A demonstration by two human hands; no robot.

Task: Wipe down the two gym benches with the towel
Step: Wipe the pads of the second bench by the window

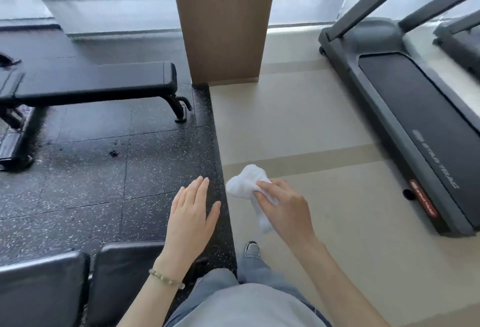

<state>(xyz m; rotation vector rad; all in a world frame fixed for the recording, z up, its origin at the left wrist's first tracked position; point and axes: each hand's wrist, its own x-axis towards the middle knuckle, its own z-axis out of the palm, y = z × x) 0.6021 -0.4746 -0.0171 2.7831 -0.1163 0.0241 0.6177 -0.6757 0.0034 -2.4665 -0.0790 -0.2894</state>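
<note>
My right hand [283, 207] grips a bunched white towel [249, 189] in the air above the beige floor, part of the cloth hanging below the fingers. My left hand [193, 210] hovers flat with straight fingers over the speckled black mat, holding nothing. One black padded gym bench [91, 81] stands at the far left, its pad running left to right. A second black bench [52, 287] lies at the lower left, just left of my left forearm; its two pad sections are only partly in view.
A wooden pillar [223, 23] rises at the top centre. A treadmill [415, 124] stretches along the right side, with another one at the far right edge. Black rubber mat [104, 184] covers the left floor, beige flooring [311, 124] the right. My shoe [252, 248] stands on the beige floor.
</note>
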